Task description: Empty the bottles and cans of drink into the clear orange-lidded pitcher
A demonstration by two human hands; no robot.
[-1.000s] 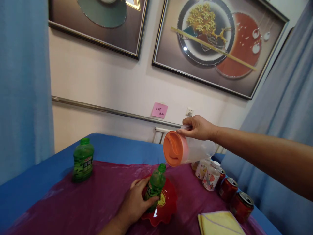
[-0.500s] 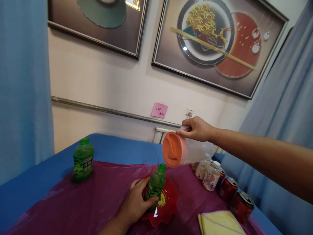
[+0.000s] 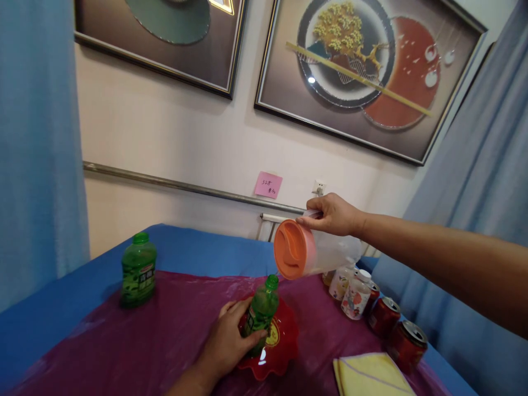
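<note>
My left hand (image 3: 231,338) is wrapped round a green plastic bottle (image 3: 264,305) that has no cap on its mouth. The bottle stands, leaning a little, on a red plate (image 3: 284,341) with a wavy rim and a yellow emblem. From the right, my right hand (image 3: 332,214) grips the handle of a clear pitcher (image 3: 334,254). Its orange lid (image 3: 291,250) faces left, and the pitcher is tipped almost onto its side. The lid's lower edge hangs just above and right of the bottle mouth. A thin stream seems to show between them.
Another green bottle (image 3: 139,269) stands at the left. Along the right edge are a white-capped bottle (image 3: 357,294), several red cans (image 3: 406,346) and a folded yellow cloth (image 3: 373,375). Purple plastic sheeting (image 3: 165,341) covers part of the blue table (image 3: 198,253). A metal rail (image 3: 185,187) runs along the wall.
Both hands, the bottle and the tilted pitcher hold nearly the same places. The whole view has shifted very slightly.
</note>
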